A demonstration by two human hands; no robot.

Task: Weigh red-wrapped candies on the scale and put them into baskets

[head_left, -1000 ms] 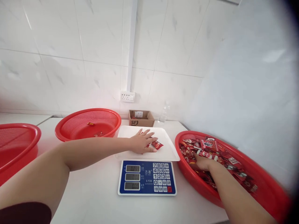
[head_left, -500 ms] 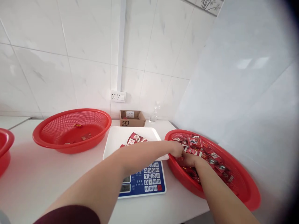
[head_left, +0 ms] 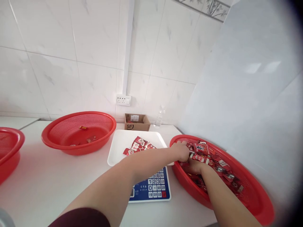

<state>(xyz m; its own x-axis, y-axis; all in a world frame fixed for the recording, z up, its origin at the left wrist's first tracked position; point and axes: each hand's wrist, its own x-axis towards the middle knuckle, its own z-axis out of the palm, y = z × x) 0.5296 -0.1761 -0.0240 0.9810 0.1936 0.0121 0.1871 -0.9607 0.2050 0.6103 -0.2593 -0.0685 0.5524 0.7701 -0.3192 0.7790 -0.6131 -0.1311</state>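
My left hand (head_left: 181, 151) reaches across the scale into the right red basket (head_left: 248, 201), its fingers curled among the red snack packets (head_left: 213, 159) there. My right hand (head_left: 195, 166) lies lower in the same basket, also among the packets; its fingers are mostly hidden. What either hand grips cannot be made out. A few red packets (head_left: 139, 145) lie on the white tray (head_left: 118, 151) of the blue-faced scale (head_left: 153, 187).
A second red basket (head_left: 78, 132) with a few packets stands left of the scale, and the edge of a third (head_left: 9, 148) shows at far left. A small cardboard box (head_left: 136, 122), a clear bottle (head_left: 159, 118) and a wall socket (head_left: 123, 100) are at the back. A white panel (head_left: 248, 94) rises on the right.
My left hand left the packets on the scale tray and crossed to the right basket, joining my right hand. The camera view turned slightly; the tray packets stay put.
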